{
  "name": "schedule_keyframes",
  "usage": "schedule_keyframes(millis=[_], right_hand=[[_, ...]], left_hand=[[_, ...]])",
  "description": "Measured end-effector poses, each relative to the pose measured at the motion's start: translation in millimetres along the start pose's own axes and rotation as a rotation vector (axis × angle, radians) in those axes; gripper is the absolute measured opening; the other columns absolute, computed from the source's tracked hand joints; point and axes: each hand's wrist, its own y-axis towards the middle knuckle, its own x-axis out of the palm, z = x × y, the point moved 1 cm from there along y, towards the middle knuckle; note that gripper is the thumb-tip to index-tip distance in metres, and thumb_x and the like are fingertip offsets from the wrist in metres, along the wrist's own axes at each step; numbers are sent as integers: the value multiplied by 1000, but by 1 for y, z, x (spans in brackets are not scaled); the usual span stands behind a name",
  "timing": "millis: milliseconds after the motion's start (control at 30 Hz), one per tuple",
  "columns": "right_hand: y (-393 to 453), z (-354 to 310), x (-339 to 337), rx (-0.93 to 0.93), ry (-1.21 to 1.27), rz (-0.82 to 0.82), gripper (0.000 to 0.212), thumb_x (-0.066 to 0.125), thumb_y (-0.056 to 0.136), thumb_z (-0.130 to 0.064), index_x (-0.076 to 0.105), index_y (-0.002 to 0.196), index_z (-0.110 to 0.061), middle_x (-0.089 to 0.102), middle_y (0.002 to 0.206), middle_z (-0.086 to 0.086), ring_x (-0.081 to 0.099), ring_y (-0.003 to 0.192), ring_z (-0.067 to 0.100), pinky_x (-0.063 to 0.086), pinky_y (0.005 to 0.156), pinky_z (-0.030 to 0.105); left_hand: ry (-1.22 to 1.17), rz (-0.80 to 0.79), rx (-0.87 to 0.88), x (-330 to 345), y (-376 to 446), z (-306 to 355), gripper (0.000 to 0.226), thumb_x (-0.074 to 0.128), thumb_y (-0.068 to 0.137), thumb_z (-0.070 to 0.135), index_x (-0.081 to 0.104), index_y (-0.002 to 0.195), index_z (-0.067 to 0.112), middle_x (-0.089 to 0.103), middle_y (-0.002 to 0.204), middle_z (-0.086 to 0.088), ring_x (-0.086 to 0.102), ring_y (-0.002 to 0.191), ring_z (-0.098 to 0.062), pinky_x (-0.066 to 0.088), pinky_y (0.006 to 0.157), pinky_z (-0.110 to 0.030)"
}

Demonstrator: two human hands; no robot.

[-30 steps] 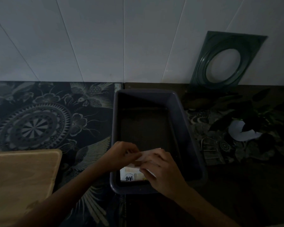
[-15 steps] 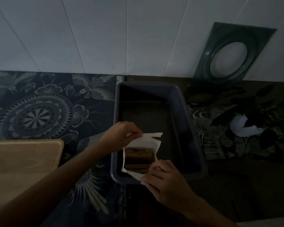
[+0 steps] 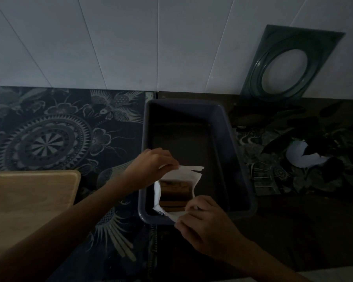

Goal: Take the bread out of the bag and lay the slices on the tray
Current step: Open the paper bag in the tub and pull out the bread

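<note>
A white bread bag (image 3: 189, 173) stands in the near end of a dark purple plastic bin (image 3: 225, 127). Its mouth is pulled wide, and brown bread slices (image 3: 174, 193) show inside. My left hand (image 3: 151, 166) pinches the far edge of the bag mouth. My right hand (image 3: 204, 222) pinches the near edge, over the bin's front rim. A light wooden tray (image 3: 31, 202) lies on the counter to the left of the bin, apart from both hands.
The counter has a dark patterned mat (image 3: 49, 137) on the left and a darker floral surface on the right. A green square frame with a round hole (image 3: 289, 64) leans on the white wall. A white scrap (image 3: 302, 157) lies right of the bin.
The bag mouth was closed between both hands a second ago; my hands have pulled its edges apart, and the bread inside now shows.
</note>
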Motion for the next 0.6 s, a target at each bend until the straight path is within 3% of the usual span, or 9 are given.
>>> schedule_keyframes(millis=[100,200,333,400,500,600], right_hand=[[16,2,-7,15,-36,-50,34,45,104,-34,74,99,-17,72,89,1,62,90,15,52,86,33],[39,6,-15,75,-94,-200,28,53,99,-30,69,117,-17,72,101,10,67,92,25,58,81,39],[69,5,-16,66,-198,-331,38,55,99,-20,53,137,-20,64,129,10,61,117,30,58,85,43],[82,3,-12,73,-237,-384,43,54,99,-17,48,142,-19,60,136,10,58,120,29,55,89,41],[98,1,1,117,-312,-538,41,54,100,-23,49,140,-15,59,133,12,60,113,28,49,88,39],[105,1,14,161,-344,-679,54,54,100,-35,42,144,-7,55,138,16,56,120,31,46,96,42]], left_hand=[[-7,0,17,-1,-2,4,17,64,96,24,77,106,18,73,100,3,65,91,-15,55,76,-42],[-5,1,46,-2,-3,7,16,65,96,22,78,104,17,74,99,2,65,87,-15,55,73,-40],[-30,11,40,-3,-6,8,16,65,96,21,78,103,18,74,99,2,65,87,-15,55,73,-39],[-37,16,30,-3,-7,7,16,65,96,22,78,104,18,74,99,3,65,88,-16,55,74,-40],[-44,10,25,-4,-7,5,17,64,97,23,78,105,19,74,101,3,65,90,-16,54,76,-42],[-41,-3,21,-5,-8,3,19,61,98,26,78,107,22,73,103,5,64,91,-14,54,76,-41]])
